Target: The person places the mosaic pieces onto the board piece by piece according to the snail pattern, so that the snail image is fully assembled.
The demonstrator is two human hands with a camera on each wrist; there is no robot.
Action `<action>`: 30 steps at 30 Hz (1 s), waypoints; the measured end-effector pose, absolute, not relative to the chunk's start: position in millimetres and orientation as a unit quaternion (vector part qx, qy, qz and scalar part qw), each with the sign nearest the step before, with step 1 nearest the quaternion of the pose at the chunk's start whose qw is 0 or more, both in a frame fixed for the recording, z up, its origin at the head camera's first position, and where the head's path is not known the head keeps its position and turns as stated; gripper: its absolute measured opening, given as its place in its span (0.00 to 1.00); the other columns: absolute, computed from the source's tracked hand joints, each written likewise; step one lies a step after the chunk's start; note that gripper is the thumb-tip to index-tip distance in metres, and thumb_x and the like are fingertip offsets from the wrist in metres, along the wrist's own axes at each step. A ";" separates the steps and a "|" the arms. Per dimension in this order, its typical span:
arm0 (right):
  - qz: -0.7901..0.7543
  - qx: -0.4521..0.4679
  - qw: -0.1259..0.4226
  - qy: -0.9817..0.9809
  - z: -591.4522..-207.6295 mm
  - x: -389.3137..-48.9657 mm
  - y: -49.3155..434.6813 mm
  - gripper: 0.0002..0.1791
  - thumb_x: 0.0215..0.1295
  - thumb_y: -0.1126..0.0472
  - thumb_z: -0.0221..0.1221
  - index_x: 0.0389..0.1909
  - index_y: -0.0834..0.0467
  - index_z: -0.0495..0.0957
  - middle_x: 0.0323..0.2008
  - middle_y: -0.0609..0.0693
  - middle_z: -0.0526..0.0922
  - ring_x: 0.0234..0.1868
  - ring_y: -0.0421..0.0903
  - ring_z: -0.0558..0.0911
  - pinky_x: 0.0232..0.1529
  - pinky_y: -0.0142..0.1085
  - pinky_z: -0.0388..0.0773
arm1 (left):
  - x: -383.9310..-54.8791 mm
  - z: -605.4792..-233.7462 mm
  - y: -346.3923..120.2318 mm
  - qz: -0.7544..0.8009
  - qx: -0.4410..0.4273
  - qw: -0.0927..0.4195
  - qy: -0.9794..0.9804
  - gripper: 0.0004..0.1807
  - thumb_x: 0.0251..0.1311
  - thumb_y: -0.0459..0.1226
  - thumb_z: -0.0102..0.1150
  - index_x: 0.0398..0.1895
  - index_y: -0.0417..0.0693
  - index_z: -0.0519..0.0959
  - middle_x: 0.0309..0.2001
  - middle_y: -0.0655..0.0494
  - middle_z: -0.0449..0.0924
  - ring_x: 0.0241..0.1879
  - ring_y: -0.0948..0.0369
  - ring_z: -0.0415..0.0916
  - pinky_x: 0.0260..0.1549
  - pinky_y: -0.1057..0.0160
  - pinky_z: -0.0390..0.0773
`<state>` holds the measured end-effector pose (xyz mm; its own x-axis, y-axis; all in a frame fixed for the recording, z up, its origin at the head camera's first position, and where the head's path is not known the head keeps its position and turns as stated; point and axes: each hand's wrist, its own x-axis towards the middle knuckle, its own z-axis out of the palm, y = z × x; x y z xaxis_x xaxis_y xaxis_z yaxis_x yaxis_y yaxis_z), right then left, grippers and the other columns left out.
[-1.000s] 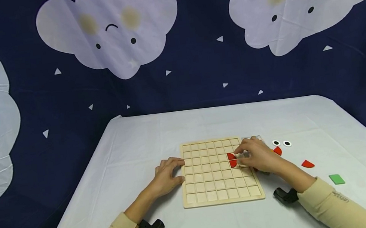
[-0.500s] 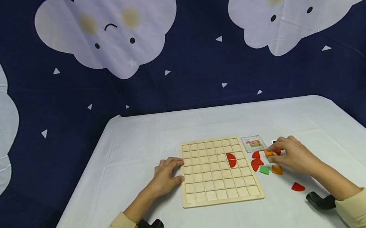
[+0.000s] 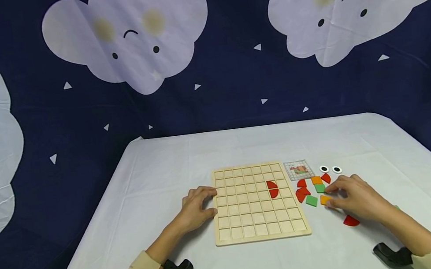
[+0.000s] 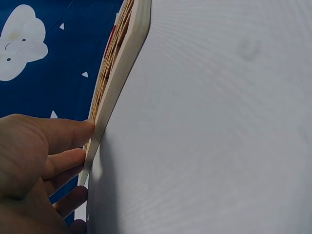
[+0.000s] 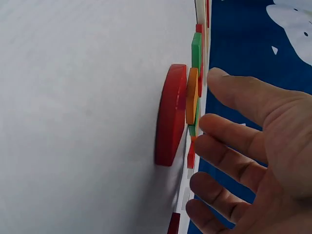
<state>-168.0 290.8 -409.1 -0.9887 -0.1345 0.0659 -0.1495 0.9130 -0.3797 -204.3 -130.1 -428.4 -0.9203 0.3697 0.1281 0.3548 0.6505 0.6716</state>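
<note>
Left hand: my left hand (image 3: 195, 208) rests against the left edge of the wooden grid board (image 3: 245, 207), thumb and fingers apart and touching its rim.
Right hand: my right hand (image 3: 356, 197) hovers over the right side of the table (image 3: 170, 161), fingers spread wide and holding nothing, the thumb just above an orange tile (image 3: 324, 200).
Board: flat on the table between my hands; an upper red quarter-piece (image 3: 271, 184) and a lower red quarter-piece (image 3: 273, 193) sit in adjoining squares, second column from the right.
Loose tiles: beside the orange one, a green tile (image 3: 312, 201); near my fingertips, another green tile (image 3: 319, 188); a loose red piece (image 3: 351, 221) lies just below my right hand.
Card: the picture card (image 3: 298, 170) lies just right of the board's far corner.
Eyes: two round eye pieces (image 3: 324, 169) lie side by side, right of the card.
Backdrop: dark blue cloth (image 3: 236, 105) with pale clouds.
</note>
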 end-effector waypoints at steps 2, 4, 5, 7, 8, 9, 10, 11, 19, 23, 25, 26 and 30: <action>0.194 0.068 0.013 -0.978 -410.6 -168.0 290.6 0.18 0.47 0.50 0.69 0.39 0.54 0.84 0.36 0.48 0.79 0.38 0.46 0.67 0.33 0.34 0.60 | -204.2 -428.4 -130.1 0.366 0.200 0.010 0.909 0.24 0.52 0.34 0.64 0.55 0.43 0.76 0.60 0.56 0.72 0.59 0.52 0.62 0.57 0.47 0.53; 0.193 0.062 0.006 -0.979 -412.1 -167.9 289.9 0.17 0.47 0.51 0.69 0.38 0.53 0.84 0.36 0.47 0.79 0.38 0.46 0.67 0.33 0.34 0.60 | -204.0 -428.3 -130.0 0.367 0.200 0.011 0.908 0.24 0.52 0.34 0.64 0.55 0.43 0.76 0.60 0.56 0.72 0.59 0.52 0.62 0.57 0.47 0.53; 0.193 0.061 0.004 -0.979 -412.7 -167.9 289.8 0.16 0.46 0.51 0.70 0.37 0.52 0.84 0.36 0.47 0.80 0.38 0.46 0.66 0.32 0.34 0.59 | -204.0 -428.3 -130.0 0.367 0.201 0.010 0.908 0.24 0.52 0.34 0.64 0.55 0.43 0.76 0.60 0.56 0.72 0.59 0.52 0.62 0.57 0.47 0.53; 0.192 0.061 0.001 -0.979 -413.7 -167.9 289.8 0.16 0.46 0.51 0.70 0.37 0.52 0.84 0.37 0.47 0.80 0.38 0.46 0.66 0.32 0.34 0.59 | -204.0 -428.4 -130.0 0.366 0.200 0.010 0.909 0.24 0.52 0.34 0.64 0.55 0.43 0.76 0.60 0.56 0.72 0.59 0.52 0.61 0.57 0.47 0.53; 0.191 0.061 0.000 -0.980 -414.1 -168.0 289.9 0.16 0.46 0.51 0.70 0.37 0.52 0.84 0.37 0.47 0.80 0.38 0.46 0.66 0.32 0.34 0.59 | -204.1 -428.5 -130.0 0.366 0.200 0.010 0.909 0.24 0.52 0.34 0.64 0.55 0.43 0.76 0.60 0.56 0.72 0.59 0.52 0.61 0.57 0.47 0.53; 0.191 0.062 -0.002 -0.980 -414.4 -168.0 290.1 0.16 0.46 0.51 0.70 0.37 0.52 0.84 0.37 0.47 0.80 0.38 0.46 0.66 0.32 0.34 0.59 | -204.0 -428.5 -130.0 0.366 0.200 0.010 0.909 0.24 0.52 0.34 0.64 0.55 0.43 0.76 0.60 0.56 0.72 0.59 0.51 0.61 0.57 0.47 0.53; 0.190 0.063 -0.003 -0.980 -414.7 -168.2 290.3 0.16 0.46 0.51 0.70 0.38 0.52 0.84 0.38 0.47 0.80 0.38 0.46 0.66 0.32 0.34 0.59 | -204.0 -428.5 -130.0 0.365 0.200 0.010 0.909 0.24 0.52 0.34 0.64 0.55 0.43 0.76 0.60 0.56 0.72 0.59 0.51 0.61 0.57 0.47 0.53; 0.189 0.064 -0.004 -0.980 -414.9 -168.4 290.6 0.16 0.46 0.51 0.70 0.38 0.52 0.84 0.38 0.47 0.80 0.38 0.45 0.66 0.32 0.34 0.59 | -204.0 -428.6 -130.1 0.366 0.199 0.009 0.909 0.24 0.52 0.34 0.64 0.55 0.43 0.76 0.59 0.56 0.72 0.59 0.51 0.61 0.57 0.47 0.53; 0.193 0.075 -0.003 -0.978 -416.7 -169.8 292.6 0.14 0.48 0.54 0.69 0.38 0.51 0.84 0.38 0.46 0.79 0.38 0.44 0.65 0.31 0.32 0.59 | -203.4 -427.5 -130.0 0.371 0.196 0.009 0.907 0.23 0.51 0.34 0.64 0.54 0.44 0.76 0.59 0.56 0.72 0.58 0.52 0.62 0.56 0.48 0.53; 0.195 0.080 -0.001 -0.978 -417.1 -169.6 293.0 0.14 0.48 0.55 0.68 0.38 0.51 0.84 0.39 0.46 0.79 0.38 0.44 0.65 0.31 0.30 0.59 | -203.2 -427.1 -129.9 0.371 0.197 0.010 0.908 0.23 0.51 0.34 0.64 0.54 0.43 0.76 0.59 0.56 0.72 0.58 0.52 0.62 0.56 0.48 0.53; 0.195 0.082 -0.001 -0.977 -417.2 -169.4 293.0 0.13 0.48 0.55 0.68 0.38 0.51 0.84 0.39 0.46 0.80 0.38 0.44 0.65 0.31 0.30 0.59 | -203.5 -427.3 -129.9 0.368 0.197 0.010 0.909 0.23 0.51 0.34 0.64 0.54 0.43 0.76 0.59 0.56 0.72 0.59 0.52 0.62 0.57 0.48 0.53; 0.195 0.082 0.000 -0.977 -417.2 -169.3 293.1 0.13 0.48 0.55 0.68 0.38 0.51 0.84 0.39 0.46 0.80 0.38 0.44 0.65 0.31 0.30 0.60 | -203.8 -427.8 -130.0 0.366 0.197 0.010 0.910 0.23 0.51 0.34 0.64 0.54 0.43 0.76 0.59 0.55 0.72 0.59 0.52 0.62 0.57 0.48 0.53; 0.195 0.086 0.004 -0.977 -417.4 -169.4 293.6 0.13 0.49 0.55 0.68 0.38 0.51 0.84 0.39 0.46 0.79 0.38 0.44 0.65 0.31 0.30 0.60 | -204.4 -428.4 -129.5 0.360 0.196 0.008 0.912 0.23 0.51 0.33 0.64 0.54 0.43 0.76 0.59 0.56 0.72 0.59 0.51 0.62 0.57 0.47 0.53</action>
<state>-169.4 293.6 -417.4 -0.9853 -0.1661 0.0404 -0.1689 0.9096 -0.3796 -204.4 -129.5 -428.4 -0.9228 0.3641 0.1259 0.3520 0.6643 0.6594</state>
